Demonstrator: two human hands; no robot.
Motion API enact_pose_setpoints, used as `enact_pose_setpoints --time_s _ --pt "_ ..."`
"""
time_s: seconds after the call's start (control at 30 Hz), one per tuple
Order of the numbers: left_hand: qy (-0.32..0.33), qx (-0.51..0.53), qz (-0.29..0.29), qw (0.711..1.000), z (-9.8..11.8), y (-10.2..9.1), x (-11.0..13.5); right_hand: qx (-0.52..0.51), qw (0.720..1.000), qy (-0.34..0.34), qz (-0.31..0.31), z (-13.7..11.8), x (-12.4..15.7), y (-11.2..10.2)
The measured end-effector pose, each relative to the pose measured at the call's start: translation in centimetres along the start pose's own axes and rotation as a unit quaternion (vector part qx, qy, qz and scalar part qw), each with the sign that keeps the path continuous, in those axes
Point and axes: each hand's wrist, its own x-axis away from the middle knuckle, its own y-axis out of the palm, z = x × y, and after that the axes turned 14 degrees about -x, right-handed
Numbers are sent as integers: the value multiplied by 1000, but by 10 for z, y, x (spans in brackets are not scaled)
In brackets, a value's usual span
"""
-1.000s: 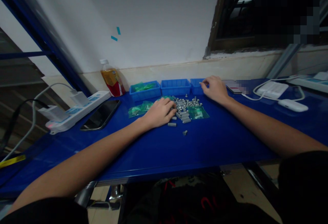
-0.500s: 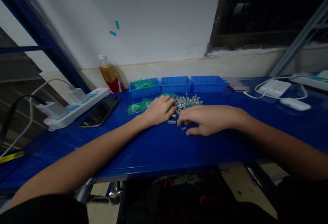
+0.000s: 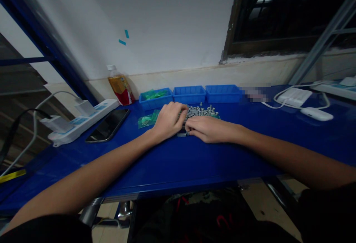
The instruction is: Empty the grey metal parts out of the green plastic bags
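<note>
My left hand [image 3: 170,119] rests on the table at the left edge of a pile of small metal screws [image 3: 204,110]. Its fingers are curled, with the thumb bent towards the index finger, and whatever lies in them is hidden. Close against it, my right hand [image 3: 205,128] has its fingers and thumb drawn together, and a small metal screw [image 3: 188,133] shows at the thumb tip. Beside that lies a grey metal cylinder [image 3: 181,135], partly covered by the hands. A green plastic bag [image 3: 147,120] with small parts lies left of my left hand.
Behind the pile stand three blue bins, the left bin [image 3: 155,104] holding green bags, then the middle bin [image 3: 189,95] and right bin [image 3: 223,95]. Leftward are a drink bottle [image 3: 120,87], a phone [image 3: 108,125] and a power strip [image 3: 83,122]. White chargers [image 3: 295,97] with cables lie right.
My right hand has moved left to meet my left hand, its fingers and thumb closing near the small screw. My left hand has curled more. The view has shifted slightly.
</note>
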Motion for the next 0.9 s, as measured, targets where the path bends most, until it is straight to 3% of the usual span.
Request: enact_pose_setpoints --time_s 0.2,0.37,0.53,0.6,0.73,0.8,0.9 --pt "30 -37 -30 998 13 -3 2 40 996 14 84 26 1 -12" --pt "33 -145 -20 989 -5 5 -4 68 985 49 154 45 8 -27" --pt "5 -130 13 991 -8 1 -3 56 984 55 163 47 5 -18" --pt "57 -93 -6 994 2 -3 0 52 981 56 176 45 3 -15" --pt "201 1 -109 974 22 -7 3 52 973 70 212 43 1 -10" --pt "202 21 -138 969 24 -5 2 43 972 68 223 44 0 -7" --pt "148 23 -141 979 22 -2 1 14 969 45 242 44 -2 0"
